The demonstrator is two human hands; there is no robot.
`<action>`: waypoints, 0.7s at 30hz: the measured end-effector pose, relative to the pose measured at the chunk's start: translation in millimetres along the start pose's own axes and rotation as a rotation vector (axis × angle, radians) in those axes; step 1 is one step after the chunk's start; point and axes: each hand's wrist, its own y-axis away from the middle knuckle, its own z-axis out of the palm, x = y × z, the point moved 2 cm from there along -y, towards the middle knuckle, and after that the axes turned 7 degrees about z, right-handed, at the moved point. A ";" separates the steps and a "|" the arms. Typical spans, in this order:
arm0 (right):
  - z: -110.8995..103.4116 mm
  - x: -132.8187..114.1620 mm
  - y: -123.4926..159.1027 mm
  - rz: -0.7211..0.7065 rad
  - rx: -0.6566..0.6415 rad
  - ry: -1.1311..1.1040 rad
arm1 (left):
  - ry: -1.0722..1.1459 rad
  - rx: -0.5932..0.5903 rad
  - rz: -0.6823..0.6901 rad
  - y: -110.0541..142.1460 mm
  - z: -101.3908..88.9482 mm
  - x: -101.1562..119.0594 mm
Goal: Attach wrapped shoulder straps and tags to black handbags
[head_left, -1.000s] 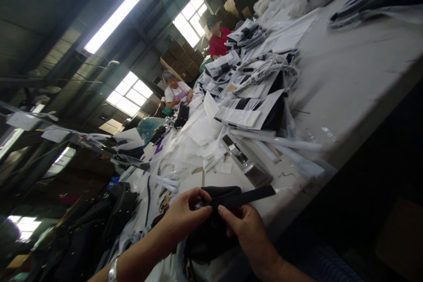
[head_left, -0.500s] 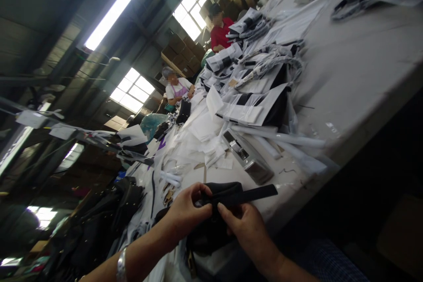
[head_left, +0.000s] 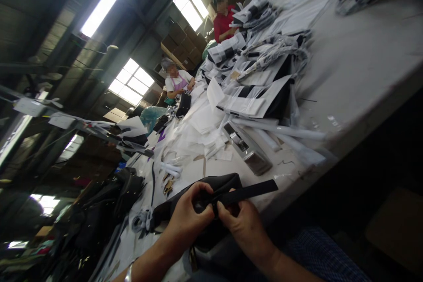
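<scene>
At the table's near edge lies a black bag (head_left: 226, 181), partly hidden behind my hands. A flat black strap (head_left: 254, 190) sticks out from it to the right. My left hand (head_left: 193, 209) is closed, thumb and forefinger pinching the black strap close to the bag. Beside it, almost touching, my right hand (head_left: 241, 224) grips the same strap between thumb and fingers. The exact spot between my thumbs is dark and hard to make out. Just beyond the strap stands a grey metal tape dispenser (head_left: 247, 149).
White paper sheets (head_left: 198, 130) and plastic-wrapped packs (head_left: 244, 101) are heaped along the white table (head_left: 366, 61). Rolled white tubes (head_left: 280, 130) lie beyond the dispenser. Black bags (head_left: 109, 202) pile up on the left. Two people, one in a red shirt (head_left: 224, 24), one in a purple apron (head_left: 179, 83), work farther back.
My view has shifted slightly, so more of the black bag shows left of my hands. Both hands keep their grip on the strap, with only small finger movement.
</scene>
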 end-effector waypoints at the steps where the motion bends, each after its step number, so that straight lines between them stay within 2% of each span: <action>1: -0.3 0.8 0.7 0.013 -0.010 -0.013 | 0.028 -0.015 0.001 1.6 -1.6 -1.6; 6: -1.0 2.1 5.5 0.118 -0.082 -0.076 | 0.165 -0.117 -0.003 7.3 -8.8 -7.5; 10: -3.4 -0.5 8.7 0.180 -0.092 -0.080 | 0.191 -0.120 -0.002 10.6 -8.4 -6.3; 21: 0.1 1.5 9.6 0.015 -0.021 0.122 | 0.003 0.062 0.051 17.7 9.5 -8.9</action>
